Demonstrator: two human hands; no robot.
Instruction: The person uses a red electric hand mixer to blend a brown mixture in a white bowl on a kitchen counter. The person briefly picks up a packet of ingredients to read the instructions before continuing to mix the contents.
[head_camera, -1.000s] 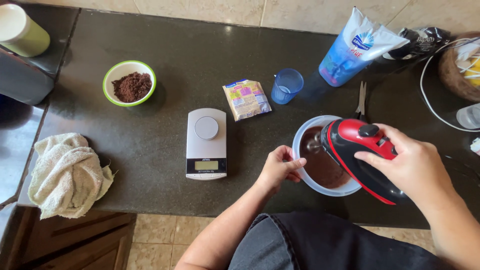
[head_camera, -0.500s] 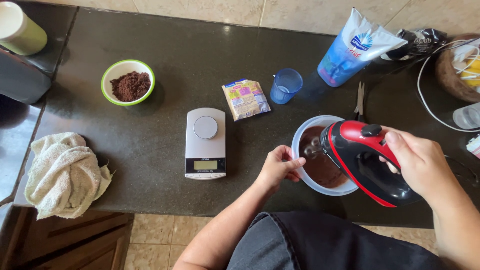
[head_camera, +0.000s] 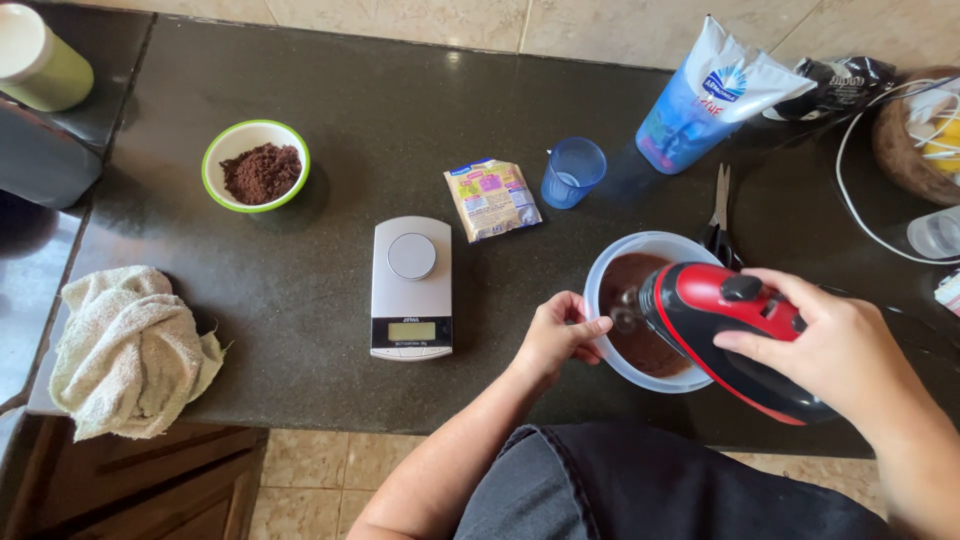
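Both hands are at the mixing bowl (head_camera: 598, 290) near the front edge of the dark counter (head_camera: 330, 120). Left hand (head_camera: 557, 335) pinches the bowl's left rim, and right hand (head_camera: 838, 350) is wrapped around the red hand mixer (head_camera: 720, 320). Its long body points left from that hand, with the beaters down in the brown batter (head_camera: 632, 340), and the scale (head_camera: 411, 289) sits further left.

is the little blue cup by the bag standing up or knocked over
Upright. The blue cup stands on the counter, its open rim facing up, beside the blue-and-white bag.
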